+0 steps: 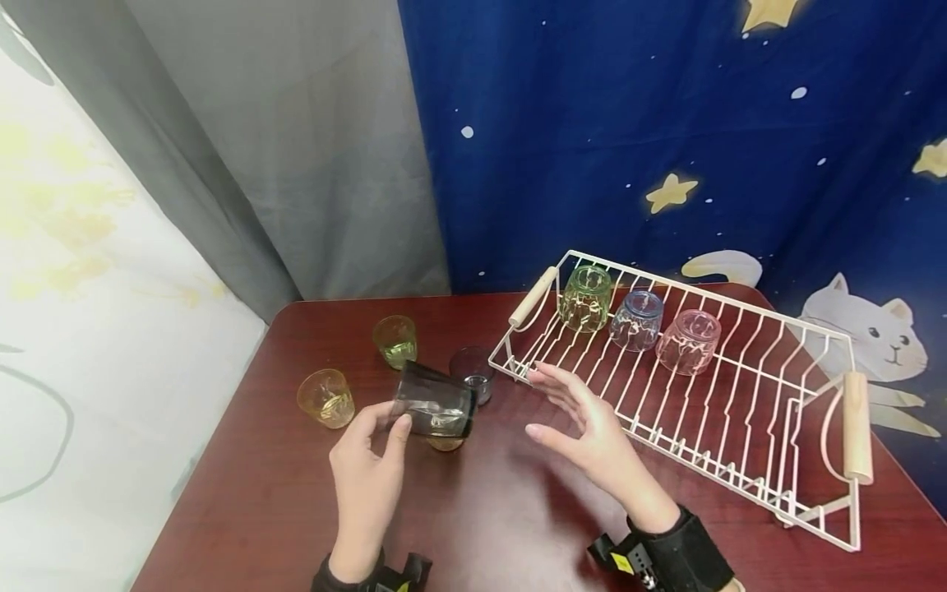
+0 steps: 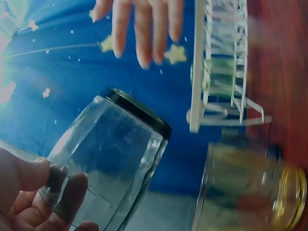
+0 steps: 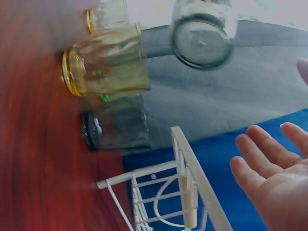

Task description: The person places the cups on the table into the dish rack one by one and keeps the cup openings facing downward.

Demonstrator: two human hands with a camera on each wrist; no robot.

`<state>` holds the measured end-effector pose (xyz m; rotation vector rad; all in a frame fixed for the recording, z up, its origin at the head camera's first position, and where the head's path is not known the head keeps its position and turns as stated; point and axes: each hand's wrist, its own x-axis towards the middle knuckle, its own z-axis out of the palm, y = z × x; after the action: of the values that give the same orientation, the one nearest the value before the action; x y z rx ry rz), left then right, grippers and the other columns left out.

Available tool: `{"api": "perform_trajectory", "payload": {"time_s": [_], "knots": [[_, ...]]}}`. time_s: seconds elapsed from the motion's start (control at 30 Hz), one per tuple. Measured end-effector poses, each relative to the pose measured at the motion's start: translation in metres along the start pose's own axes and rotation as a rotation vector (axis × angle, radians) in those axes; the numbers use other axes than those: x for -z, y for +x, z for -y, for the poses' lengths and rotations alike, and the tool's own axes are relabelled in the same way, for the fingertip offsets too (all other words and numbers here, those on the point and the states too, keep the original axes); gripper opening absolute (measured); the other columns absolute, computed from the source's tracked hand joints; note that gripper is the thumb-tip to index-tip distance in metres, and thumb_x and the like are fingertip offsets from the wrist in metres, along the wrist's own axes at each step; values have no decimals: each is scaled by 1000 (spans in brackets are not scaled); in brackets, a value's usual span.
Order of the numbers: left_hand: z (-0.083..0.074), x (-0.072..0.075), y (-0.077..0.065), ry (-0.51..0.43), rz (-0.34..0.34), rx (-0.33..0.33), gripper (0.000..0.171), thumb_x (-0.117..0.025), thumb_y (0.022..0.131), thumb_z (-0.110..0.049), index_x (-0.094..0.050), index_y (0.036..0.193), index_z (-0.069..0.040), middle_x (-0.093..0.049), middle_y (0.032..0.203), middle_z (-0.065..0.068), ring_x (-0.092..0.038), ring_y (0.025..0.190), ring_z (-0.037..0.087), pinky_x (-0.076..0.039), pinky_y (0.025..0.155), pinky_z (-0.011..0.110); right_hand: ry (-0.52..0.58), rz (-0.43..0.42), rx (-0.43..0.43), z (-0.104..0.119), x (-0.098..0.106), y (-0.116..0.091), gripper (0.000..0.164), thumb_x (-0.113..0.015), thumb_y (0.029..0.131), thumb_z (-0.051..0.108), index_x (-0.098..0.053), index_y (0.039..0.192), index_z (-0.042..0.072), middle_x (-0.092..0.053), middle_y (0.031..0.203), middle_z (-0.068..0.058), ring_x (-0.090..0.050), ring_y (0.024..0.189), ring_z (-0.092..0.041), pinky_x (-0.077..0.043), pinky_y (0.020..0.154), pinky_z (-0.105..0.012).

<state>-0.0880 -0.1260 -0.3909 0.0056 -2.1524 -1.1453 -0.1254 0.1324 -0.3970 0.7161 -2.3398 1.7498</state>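
Observation:
My left hand (image 1: 370, 469) holds a smoky grey glass (image 1: 429, 395) between thumb and fingers near its rim. Tipped on its side above the table, the glass points its thick base (image 2: 139, 111) to the right. Behind it, mostly hidden in the head view, stands an amber glass (image 1: 446, 445). To the right, my right hand (image 1: 592, 432) hovers with fingers spread and an empty palm, close to the left front corner of the white wire rack (image 1: 651, 440). Another dark grey glass (image 1: 479, 386) stands between the held glass and the rack.
At the left of the table stand a yellow glass (image 1: 325, 399) and a green glass (image 1: 397, 341). Upside down in the rack sit a green glass (image 1: 587, 300), a blue glass (image 1: 637, 322) and a pink glass (image 1: 689, 343). Wooden handles (image 1: 858, 427) rise at the rack's ends.

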Motion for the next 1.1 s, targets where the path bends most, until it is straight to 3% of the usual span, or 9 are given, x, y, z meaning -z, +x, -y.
{"api": "perform_trajectory", "payload": {"time_s": [0.13, 0.27, 0.53, 0.7, 1.1], "knots": [[-10, -4, -3, -141, 92, 118, 9, -71, 85, -4, -70, 94, -7, -74, 89, 4, -66, 85, -4, -53, 80, 10, 52, 31, 16, -3, -8, -4, 70, -71, 85, 3, -39, 146, 14, -54, 141, -15, -52, 129, -6, -41, 108, -16], [-17, -7, -8, -236, 140, 172, 8, -70, 85, -3, -69, 93, -6, -72, 89, 6, -66, 85, -3, -55, 80, 12, 92, 10, 31, -4, -15, -9, 74, -72, 81, -2, -39, 146, 12, -53, 143, -15, -51, 131, -3, -43, 108, -19], [-27, -19, -18, -351, 198, 186, 9, -70, 85, -2, -67, 93, -3, -71, 89, 9, -66, 81, 0, -59, 73, 19, 75, 0, 89, -2, -20, -12, 81, -79, 74, -2, -41, 145, 7, -51, 144, -18, -51, 132, -6, -39, 109, -15], [-30, -27, -21, -394, 212, 189, 10, -70, 85, -1, -67, 94, -1, -71, 89, 11, -65, 80, 0, -59, 72, 20, 75, 24, 53, -1, -20, -12, 80, -80, 75, 1, -42, 145, 12, -49, 145, -15, -51, 129, 1, -45, 104, -17], [-31, -31, -25, -375, 243, 204, 9, -70, 86, -7, -66, 94, -6, -71, 91, 6, -65, 81, 1, -59, 73, 22, 35, -5, 39, -3, -22, -15, 77, -80, 76, 6, -44, 144, 18, -53, 142, -10, -54, 123, 3, -47, 100, -15]]}}
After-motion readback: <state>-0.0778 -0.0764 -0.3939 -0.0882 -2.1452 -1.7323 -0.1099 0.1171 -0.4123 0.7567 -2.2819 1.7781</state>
